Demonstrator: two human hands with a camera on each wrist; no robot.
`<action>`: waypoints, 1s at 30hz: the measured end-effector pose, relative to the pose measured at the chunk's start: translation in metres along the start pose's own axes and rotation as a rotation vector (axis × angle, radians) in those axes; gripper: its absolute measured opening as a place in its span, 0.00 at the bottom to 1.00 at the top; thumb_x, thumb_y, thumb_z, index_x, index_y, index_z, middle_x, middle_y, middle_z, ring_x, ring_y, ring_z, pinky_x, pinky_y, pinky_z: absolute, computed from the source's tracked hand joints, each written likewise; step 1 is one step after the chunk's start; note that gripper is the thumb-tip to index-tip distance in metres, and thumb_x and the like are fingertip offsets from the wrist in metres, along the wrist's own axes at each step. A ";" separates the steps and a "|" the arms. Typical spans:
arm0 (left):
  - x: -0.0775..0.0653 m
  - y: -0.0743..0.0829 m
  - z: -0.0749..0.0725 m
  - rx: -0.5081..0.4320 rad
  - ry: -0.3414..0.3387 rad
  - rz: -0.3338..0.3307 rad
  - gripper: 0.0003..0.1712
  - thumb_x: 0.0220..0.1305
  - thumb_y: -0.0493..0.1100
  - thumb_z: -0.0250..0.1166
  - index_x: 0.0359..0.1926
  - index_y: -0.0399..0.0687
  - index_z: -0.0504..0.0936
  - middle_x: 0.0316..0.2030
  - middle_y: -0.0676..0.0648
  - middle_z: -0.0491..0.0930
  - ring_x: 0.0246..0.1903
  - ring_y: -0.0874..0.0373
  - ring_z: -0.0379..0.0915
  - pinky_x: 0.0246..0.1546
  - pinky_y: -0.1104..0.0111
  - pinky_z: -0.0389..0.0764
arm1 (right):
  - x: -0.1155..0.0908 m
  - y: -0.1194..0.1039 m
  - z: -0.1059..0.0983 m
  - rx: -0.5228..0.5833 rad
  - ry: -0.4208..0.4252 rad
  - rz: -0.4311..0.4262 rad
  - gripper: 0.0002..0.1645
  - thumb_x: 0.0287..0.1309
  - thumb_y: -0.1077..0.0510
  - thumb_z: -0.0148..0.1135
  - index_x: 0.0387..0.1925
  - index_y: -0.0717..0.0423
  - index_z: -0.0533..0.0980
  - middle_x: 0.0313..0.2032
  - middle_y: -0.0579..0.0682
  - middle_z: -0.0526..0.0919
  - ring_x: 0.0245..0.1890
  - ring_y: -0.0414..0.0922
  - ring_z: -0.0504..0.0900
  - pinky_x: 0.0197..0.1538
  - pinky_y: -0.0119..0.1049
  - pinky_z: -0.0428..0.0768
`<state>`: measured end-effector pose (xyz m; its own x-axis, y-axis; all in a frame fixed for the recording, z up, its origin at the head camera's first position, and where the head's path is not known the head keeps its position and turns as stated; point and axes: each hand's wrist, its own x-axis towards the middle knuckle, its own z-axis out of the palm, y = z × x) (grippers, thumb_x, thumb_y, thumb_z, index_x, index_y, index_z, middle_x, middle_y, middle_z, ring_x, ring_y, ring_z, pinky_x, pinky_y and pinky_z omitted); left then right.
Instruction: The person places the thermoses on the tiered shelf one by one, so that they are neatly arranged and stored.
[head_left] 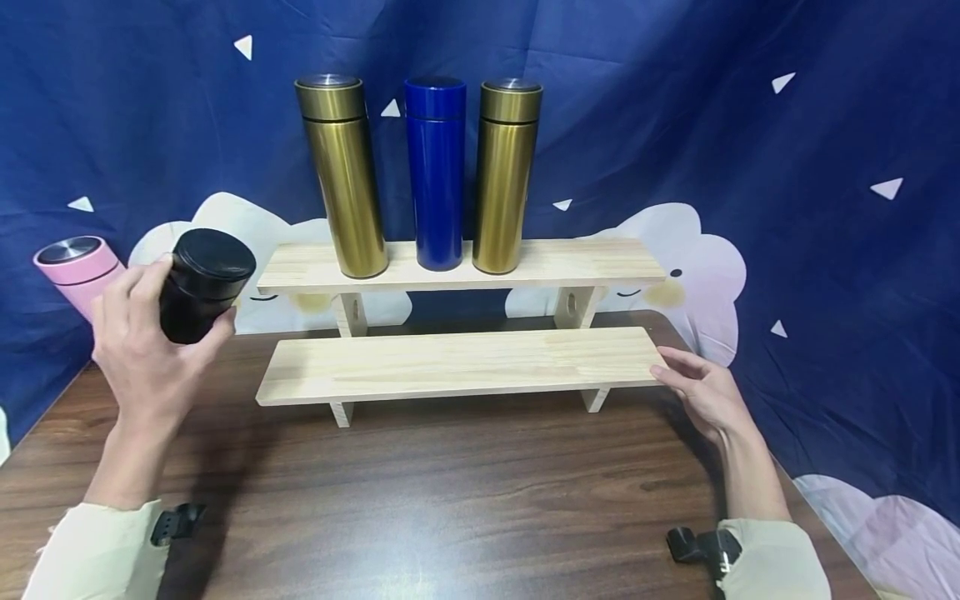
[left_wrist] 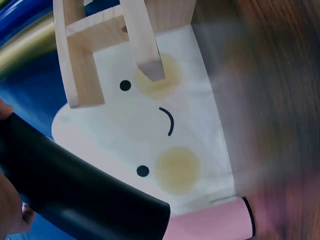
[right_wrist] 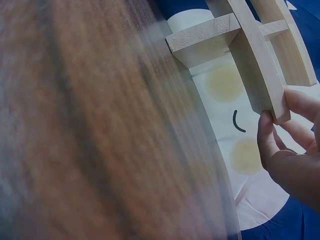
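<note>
My left hand (head_left: 146,342) grips a black thermos bottle (head_left: 206,275) near its lid, holding it up over the table's left side. In the left wrist view the black bottle (left_wrist: 85,185) slants across the lower left. Behind that hand stands a pink thermos bottle (head_left: 78,271), partly hidden. My right hand (head_left: 708,392) pinches the right end of the lower board of a two-tier wooden rack (head_left: 457,362); the right wrist view shows thumb and fingers (right_wrist: 267,135) at the board's end. On the upper tier stand a gold bottle (head_left: 345,183), a blue bottle (head_left: 437,175) and another gold bottle (head_left: 508,179).
The rack stands toward the back of a dark wood-grain table (head_left: 450,492). A blue cloth (head_left: 637,108) with white triangles and smiling clouds hangs close behind it. Black straps (head_left: 176,523) sit on both wrists over light sleeves.
</note>
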<state>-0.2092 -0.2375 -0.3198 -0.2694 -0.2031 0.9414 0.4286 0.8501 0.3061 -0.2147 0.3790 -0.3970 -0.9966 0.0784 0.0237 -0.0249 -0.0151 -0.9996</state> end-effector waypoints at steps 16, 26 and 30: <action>0.001 0.034 0.022 -0.091 -0.127 0.156 0.34 0.46 0.48 0.71 0.58 0.46 0.80 0.49 0.31 0.79 0.45 0.30 0.71 0.42 0.41 0.67 | 0.000 -0.002 0.001 -0.017 -0.010 -0.008 0.36 0.62 0.65 0.68 0.66 0.76 0.64 0.46 0.41 0.80 0.47 0.31 0.79 0.50 0.22 0.76; -0.002 0.049 0.035 -0.131 -0.175 0.213 0.35 0.45 0.46 0.72 0.60 0.48 0.80 0.50 0.33 0.79 0.43 0.30 0.71 0.42 0.41 0.68 | 0.000 -0.001 -0.001 -0.029 -0.030 -0.012 0.35 0.64 0.65 0.67 0.66 0.75 0.63 0.45 0.41 0.81 0.43 0.34 0.81 0.48 0.23 0.77; -0.001 0.055 0.039 -0.138 -0.202 0.223 0.36 0.47 0.47 0.71 0.61 0.48 0.79 0.51 0.33 0.78 0.45 0.31 0.71 0.43 0.43 0.69 | -0.001 0.000 -0.002 -0.020 -0.034 -0.017 0.32 0.65 0.68 0.63 0.66 0.74 0.64 0.45 0.40 0.81 0.42 0.33 0.81 0.48 0.23 0.77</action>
<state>-0.2193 -0.1717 -0.3093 -0.3154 0.0931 0.9444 0.6054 0.7861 0.1247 -0.2139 0.3806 -0.3967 -0.9982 0.0442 0.0410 -0.0408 0.0060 -0.9991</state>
